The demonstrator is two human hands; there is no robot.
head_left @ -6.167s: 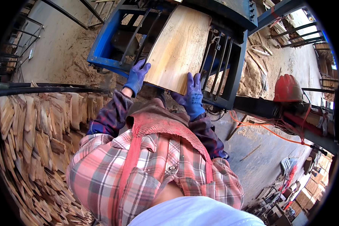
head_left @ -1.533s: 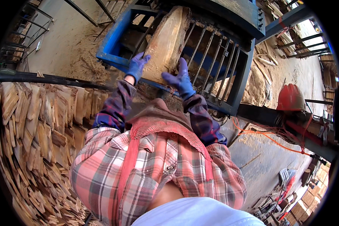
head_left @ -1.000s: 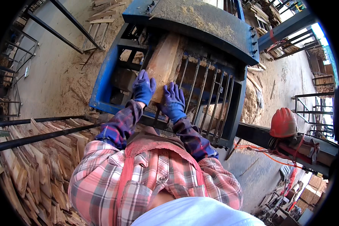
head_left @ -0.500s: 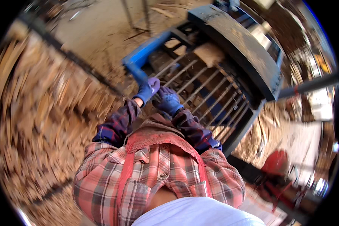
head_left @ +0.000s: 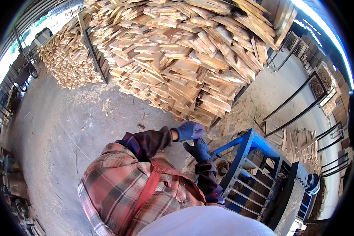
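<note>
My left hand, in a blue-purple glove, reaches toward the near foot of a large wood stack. Its fingers are loosely extended, and nothing shows in them. Just below it, my right hand wears a darker blue glove; its thumb stands apart from the fingers and it holds nothing visible. The two gloves are close together, nearly touching. Right of my right hand stands a blue machine frame with a row of metal bars across it.
Another wood stack stands at the far left, beside a dark upright post. Black metal rack frames and a pile of wood slats are on the right. Grey concrete floor extends left, with scattered chips and dust.
My view has swung left, away from the machine, which is now at lower right. Both hands have left the machine's corner and now face the wood stack.
</note>
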